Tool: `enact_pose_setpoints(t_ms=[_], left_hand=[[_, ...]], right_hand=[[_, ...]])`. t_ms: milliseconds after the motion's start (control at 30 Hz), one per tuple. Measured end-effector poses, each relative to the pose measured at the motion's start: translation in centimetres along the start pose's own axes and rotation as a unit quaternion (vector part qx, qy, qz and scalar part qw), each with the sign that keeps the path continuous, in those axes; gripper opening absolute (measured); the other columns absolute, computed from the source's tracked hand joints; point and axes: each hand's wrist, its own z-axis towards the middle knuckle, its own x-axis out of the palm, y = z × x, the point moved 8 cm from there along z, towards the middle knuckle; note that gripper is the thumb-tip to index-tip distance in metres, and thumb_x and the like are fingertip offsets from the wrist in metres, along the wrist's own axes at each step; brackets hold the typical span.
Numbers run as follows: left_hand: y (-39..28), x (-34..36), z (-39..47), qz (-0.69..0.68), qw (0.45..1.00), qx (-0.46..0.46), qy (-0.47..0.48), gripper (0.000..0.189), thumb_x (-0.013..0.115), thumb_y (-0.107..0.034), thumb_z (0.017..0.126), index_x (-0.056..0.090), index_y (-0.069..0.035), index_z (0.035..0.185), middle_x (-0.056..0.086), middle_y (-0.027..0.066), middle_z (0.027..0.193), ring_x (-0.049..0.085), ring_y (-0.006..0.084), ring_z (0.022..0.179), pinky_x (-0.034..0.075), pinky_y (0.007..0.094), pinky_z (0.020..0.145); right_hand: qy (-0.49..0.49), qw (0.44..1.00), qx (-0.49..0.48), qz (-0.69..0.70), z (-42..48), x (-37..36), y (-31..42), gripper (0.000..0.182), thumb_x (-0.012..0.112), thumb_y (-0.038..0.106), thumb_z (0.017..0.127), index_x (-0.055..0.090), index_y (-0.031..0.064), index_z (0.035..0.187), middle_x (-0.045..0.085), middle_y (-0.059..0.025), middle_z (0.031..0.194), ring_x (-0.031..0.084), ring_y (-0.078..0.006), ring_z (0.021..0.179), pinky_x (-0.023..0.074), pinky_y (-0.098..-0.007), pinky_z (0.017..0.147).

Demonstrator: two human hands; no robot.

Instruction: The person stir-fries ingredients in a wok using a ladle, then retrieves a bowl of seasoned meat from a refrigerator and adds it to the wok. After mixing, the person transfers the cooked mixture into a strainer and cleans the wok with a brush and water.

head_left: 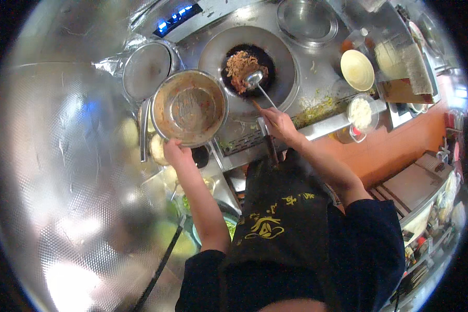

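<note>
My left hand (177,155) grips the near rim of a round stainless steel bowl (162,105). The bowl is tipped so its inside faces me, and brownish smears with reddish bits cling to it. Further right, a wide metal wok (282,58) sits on the range. Brown shredded food (240,65), apparently meat, lies in its dark center. Closed around a long handle, my right hand (279,124) holds a metal ladle (254,78), whose head rests against the food's near right side.
A lidded metal pot (146,72) stands behind the bowl. At the back lies a round metal pan or lid (307,21). A cream bowl (357,70) and a clear container of white pieces (361,113) stand right. Textured metal sheeting (62,156) rises on the left.
</note>
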Motion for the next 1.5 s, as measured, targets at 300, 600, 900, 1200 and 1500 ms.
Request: enact_pose_setpoints(t_ms=[300, 600, 900, 1200, 1500], left_hand=[[7.5, -3.3, 4.6, -0.058, 0.986, -0.135, 0.084, 0.034, 0.058, 0.002, 0.068, 0.060, 0.004, 0.102, 0.064, 0.0158, 0.109, 0.062, 0.0330, 0.106, 0.053, 0.0503, 0.097], [10.9, 4.1, -5.7, -0.023, 0.968, -0.192, 0.161, 0.045, 0.055, 0.002, 0.069, 0.062, 0.005, 0.113, 0.066, 0.0153, 0.116, 0.065, 0.0300, 0.106, 0.054, 0.0439, 0.095], [16.8, 14.4, -20.5, 0.018, 0.932, -0.289, 0.218, 0.046, 0.054, 0.004, 0.069, 0.061, -0.001, 0.114, 0.066, 0.0113, 0.115, 0.062, 0.0311, 0.111, 0.050, 0.0492, 0.101], [24.6, 22.8, -29.9, 0.016, 0.932, -0.300, 0.202, 0.047, 0.054, 0.007, 0.074, 0.060, -0.004, 0.119, 0.064, 0.0114, 0.118, 0.061, 0.0282, 0.112, 0.051, 0.0471, 0.099], [27.3, 29.2, -30.2, -0.022, 0.948, -0.233, 0.217, 0.042, 0.052, 0.011, 0.075, 0.058, -0.001, 0.114, 0.062, 0.0129, 0.119, 0.060, 0.0271, 0.112, 0.051, 0.0432, 0.096]], right_hand=[[-0.047, 0.979, -0.127, -0.151, -5.5, -15.7, 7.5, 0.047, 0.070, 0.004, 0.080, 0.060, 0.0012, 0.126, 0.064, -0.0197, 0.116, 0.070, -0.0349, 0.089, 0.0603, -0.0408, 0.069], [-0.010, 0.918, 0.044, -0.395, -19.7, -36.9, -9.7, 0.041, 0.066, 0.014, 0.085, 0.060, 0.0025, 0.124, 0.057, -0.0132, 0.111, 0.065, -0.0317, 0.092, 0.0570, -0.0397, 0.077], [0.268, 0.887, 0.031, -0.375, -16.9, -42.3, -28.9, 0.034, 0.061, 0.014, 0.085, 0.062, 0.0043, 0.117, 0.052, -0.0146, 0.125, 0.061, -0.0308, 0.108, 0.0574, -0.0400, 0.083], [0.293, 0.835, 0.041, -0.464, -15.1, -40.1, -39.4, 0.052, 0.061, 0.008, 0.084, 0.057, 0.0073, 0.136, 0.034, -0.0144, 0.159, 0.046, -0.0331, 0.137, 0.0422, -0.0443, 0.111], [-0.120, 0.951, 0.253, -0.133, -9.7, -42.0, -30.1, 0.020, 0.061, 0.020, 0.095, 0.064, 0.0026, 0.105, 0.071, -0.0209, 0.087, 0.069, -0.0413, 0.083, 0.0543, -0.0487, 0.070]])
